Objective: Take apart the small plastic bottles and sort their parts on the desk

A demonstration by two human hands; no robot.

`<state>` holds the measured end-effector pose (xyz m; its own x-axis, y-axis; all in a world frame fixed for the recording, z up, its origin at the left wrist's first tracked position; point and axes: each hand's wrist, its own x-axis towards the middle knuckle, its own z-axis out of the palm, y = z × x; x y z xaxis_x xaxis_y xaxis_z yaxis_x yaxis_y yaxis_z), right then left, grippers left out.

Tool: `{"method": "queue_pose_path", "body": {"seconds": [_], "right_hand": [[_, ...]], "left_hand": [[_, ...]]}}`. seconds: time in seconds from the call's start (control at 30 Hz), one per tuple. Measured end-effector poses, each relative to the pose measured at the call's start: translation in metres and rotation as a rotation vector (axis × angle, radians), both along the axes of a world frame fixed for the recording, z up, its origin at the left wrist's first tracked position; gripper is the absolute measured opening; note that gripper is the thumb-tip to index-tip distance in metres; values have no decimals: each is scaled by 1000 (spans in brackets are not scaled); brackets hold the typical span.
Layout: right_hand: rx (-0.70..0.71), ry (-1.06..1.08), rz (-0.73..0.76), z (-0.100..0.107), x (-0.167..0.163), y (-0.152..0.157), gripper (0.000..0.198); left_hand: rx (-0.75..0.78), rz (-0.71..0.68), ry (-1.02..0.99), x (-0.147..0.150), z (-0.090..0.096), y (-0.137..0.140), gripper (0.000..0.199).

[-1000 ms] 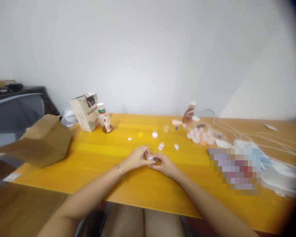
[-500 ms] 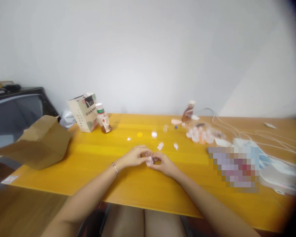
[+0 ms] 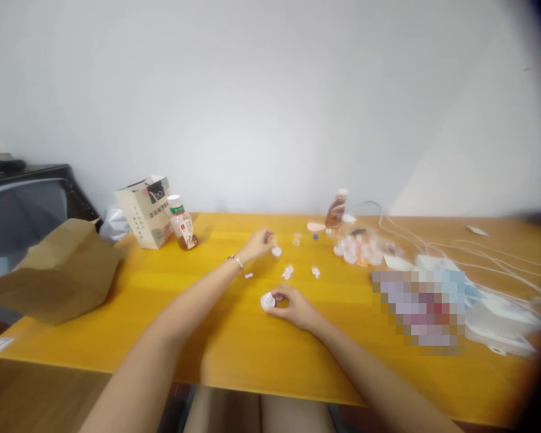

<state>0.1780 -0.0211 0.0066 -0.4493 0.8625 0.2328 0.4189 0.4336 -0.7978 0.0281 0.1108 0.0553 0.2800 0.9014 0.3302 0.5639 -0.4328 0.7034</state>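
My right hand [image 3: 293, 307] pinches a small white round plastic piece [image 3: 267, 300], perhaps a cap or a little cup, between thumb and fingers just above the tabletop. Farther off, my left hand [image 3: 261, 243] reaches over the table with its fingers curled together; whatever they hold is too small to make out. Right beside those fingertips sits a white round cap [image 3: 276, 252]. Small white pieces [image 3: 288, 272] lie between the two hands, with another white piece [image 3: 315, 272] to the right. A tiny white bit [image 3: 249, 275] rests below my left wrist.
On the left stand a brown paper bag [image 3: 58, 264], a printed carton bag [image 3: 142, 219] and a labelled bottle [image 3: 183, 225]. At the back right are a dark bottle [image 3: 336, 210], a blue cap [image 3: 315, 237] and a cluster of whitish caps [image 3: 356, 249]. White cables [image 3: 433, 243] run along the right.
My left hand has left the white piece and moved forward to beside the white cap, covering where a yellow cap lay. My right hand still holds the piece. The view has shifted slightly.
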Motion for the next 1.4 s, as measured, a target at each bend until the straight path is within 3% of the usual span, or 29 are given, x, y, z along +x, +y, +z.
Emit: {"method": "queue_pose_path", "body": {"seconds": [0.23, 0.57, 0.7, 0.8, 0.87, 0.93, 1.0, 1.1, 1.27, 1.4], "right_hand": [[-17, 17, 8, -3, 1, 1, 21], [-2, 27, 30, -8, 3, 5, 22], [-8, 12, 31, -5, 3, 3, 21], [-10, 10, 28, -1, 2, 1, 21], [-6, 6, 27, 0, 2, 1, 20], [7, -4, 19, 0, 2, 0, 21], [25, -13, 18, -1, 2, 1, 21], [48, -32, 27, 0, 2, 1, 19], [72, -57, 58, 2, 2, 1, 21], [89, -62, 61, 0, 3, 2, 20]], "left_hand": [[-47, 9, 105, 42, -13, 56, 32], [-47, 41, 74, 59, -20, 67, 48], [24, 96, 6, 45, -2, 43, 43], [70, 58, -24, 18, 16, 5, 33], [64, -58, -12, -4, 26, -31, 23], [7, -344, 69, -25, 30, -68, 27], [-35, -498, 144, -42, 27, -99, 30], [-66, -558, 188, -54, 13, -126, 31], [-43, -512, 95, -48, -17, -129, 30], [7, -485, 50, -41, -27, -129, 19]]}}
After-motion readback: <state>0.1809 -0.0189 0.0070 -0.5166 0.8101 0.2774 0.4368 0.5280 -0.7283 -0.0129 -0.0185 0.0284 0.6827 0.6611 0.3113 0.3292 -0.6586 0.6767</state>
